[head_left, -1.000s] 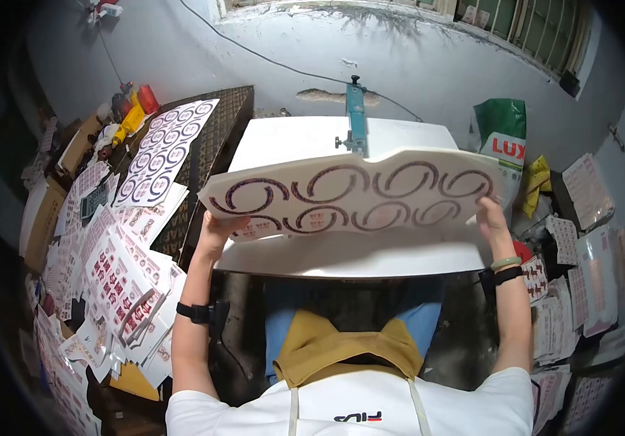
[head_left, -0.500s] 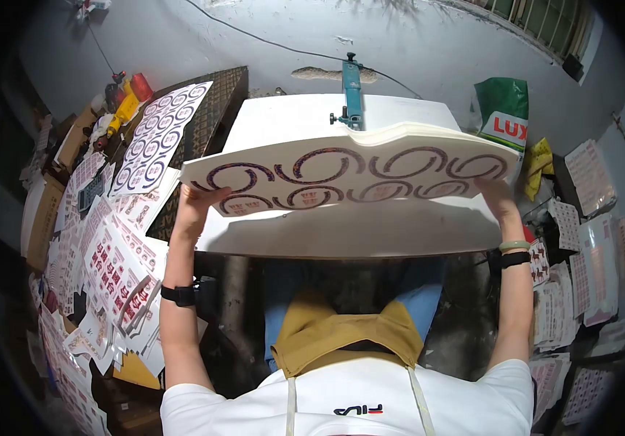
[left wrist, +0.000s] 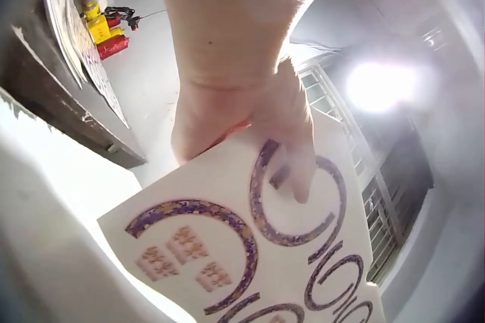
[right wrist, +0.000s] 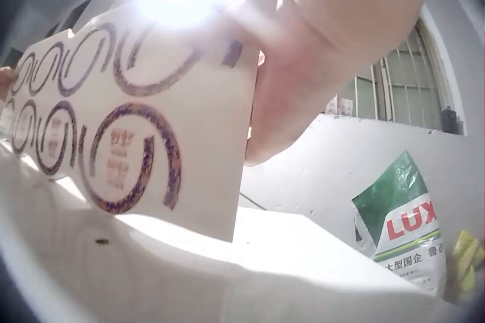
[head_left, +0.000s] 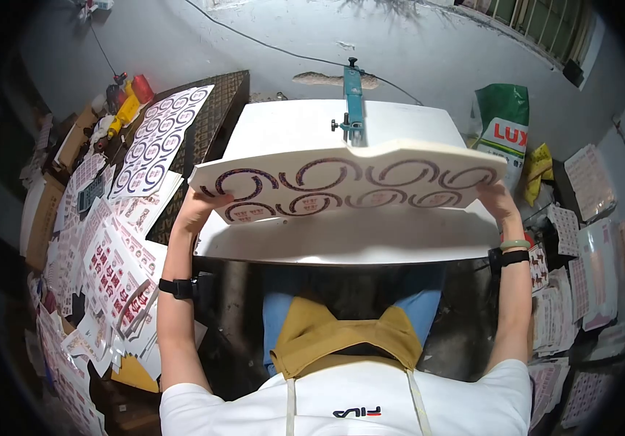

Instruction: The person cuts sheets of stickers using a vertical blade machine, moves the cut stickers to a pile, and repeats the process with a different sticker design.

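Note:
A thick stack of printed sheets [head_left: 359,190], with purple curved bands and small red marks on its face, is held tilted up above the white table [head_left: 341,243]. My left hand [head_left: 199,208] grips its left edge, the thumb laid over the printed face, as the left wrist view shows the sheets [left wrist: 227,209] close up. At the other end my right hand [head_left: 499,200] grips the right edge. Its fingers behind the stack are hidden. Behind the stack, a teal clamp-like metal fixture [head_left: 354,102] stands at the table's back edge.
To the left, loose printed papers [head_left: 112,272] lie in a heap, near a sheet of similar curved prints [head_left: 159,138]. A green and white LUX bag [head_left: 503,120] stands at the back right, beside a yellow bag [head_left: 538,174]. More printed stacks [head_left: 596,269] lie at right.
Both hands have kept hold of the stack. It shifted left and up in view with the left hand, then settled slightly lower; the head view tilted a little too.

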`<state>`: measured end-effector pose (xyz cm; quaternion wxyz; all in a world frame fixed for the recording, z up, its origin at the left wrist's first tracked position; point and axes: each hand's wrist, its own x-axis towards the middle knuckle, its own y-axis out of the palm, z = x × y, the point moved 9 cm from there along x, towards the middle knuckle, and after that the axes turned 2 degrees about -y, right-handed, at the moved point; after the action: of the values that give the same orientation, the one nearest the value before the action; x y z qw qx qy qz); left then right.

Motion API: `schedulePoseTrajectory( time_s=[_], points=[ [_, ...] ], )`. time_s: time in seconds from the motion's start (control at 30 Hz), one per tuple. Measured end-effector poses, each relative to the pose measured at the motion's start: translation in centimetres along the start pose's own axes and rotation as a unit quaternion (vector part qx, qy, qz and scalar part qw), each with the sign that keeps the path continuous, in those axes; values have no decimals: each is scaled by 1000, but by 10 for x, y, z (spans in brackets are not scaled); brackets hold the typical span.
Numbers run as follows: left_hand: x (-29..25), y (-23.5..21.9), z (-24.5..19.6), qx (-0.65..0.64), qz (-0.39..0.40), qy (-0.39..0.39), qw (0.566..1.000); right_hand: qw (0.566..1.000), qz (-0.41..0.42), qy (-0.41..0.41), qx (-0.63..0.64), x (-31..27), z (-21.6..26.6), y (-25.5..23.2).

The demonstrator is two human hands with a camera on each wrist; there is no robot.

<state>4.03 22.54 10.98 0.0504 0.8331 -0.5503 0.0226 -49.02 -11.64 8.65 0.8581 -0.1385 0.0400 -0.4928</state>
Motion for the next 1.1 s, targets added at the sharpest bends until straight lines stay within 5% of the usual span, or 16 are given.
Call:
schedulePoseTrajectory(
  time_s=[0.03,0.07,0.13,0.27,0.33,0.4,0.47,0.8,0.97,1.0,1.03,1.07,1.1],
  points=[
    [0,1,-1,21,-25,4,999,977,-6,2,-211,3,6,-7],
    [1,1,2,21,-25,6,999,977,-7,0,-212,4,6,-5],
    [1,-6,12,26,-62,2,998,997,-63,-37,-21,-2,11,-3],
    [-4,3,-2,55,-56,2,997,993,-71,-87,36,11,-4,-34],
    [-10,17,-16,9,-2,54,998,983,11,-36,-177,13,-23,-57],
    [-7,17,7,88,7,-16,996,998,-28,-30,-51,18,-53,-52],
    [-1,18,14,7,-33,-7,999,983,-32,-12,180,13,-70,-52],
    [1,24,4,-6,-13,18,1000,980,24,-15,195,0,-43,-19],
    [-5,20,-8,5,-55,75,996,977,-59,13,207,-13,-24,-14],
    [-4,15,-8,63,-76,94,991,998,-29,-55,6,4,-36,-28],
    [9,13,25,51,-48,22,997,974,-13,-99,-202,-2,-58,-55],
    [11,3,52,48,-36,-47,997,998,-13,-9,53,-8,-68,-42],
    [9,7,53,79,-52,-32,995,969,-31,31,-241,-11,-56,-38]
  ],
)
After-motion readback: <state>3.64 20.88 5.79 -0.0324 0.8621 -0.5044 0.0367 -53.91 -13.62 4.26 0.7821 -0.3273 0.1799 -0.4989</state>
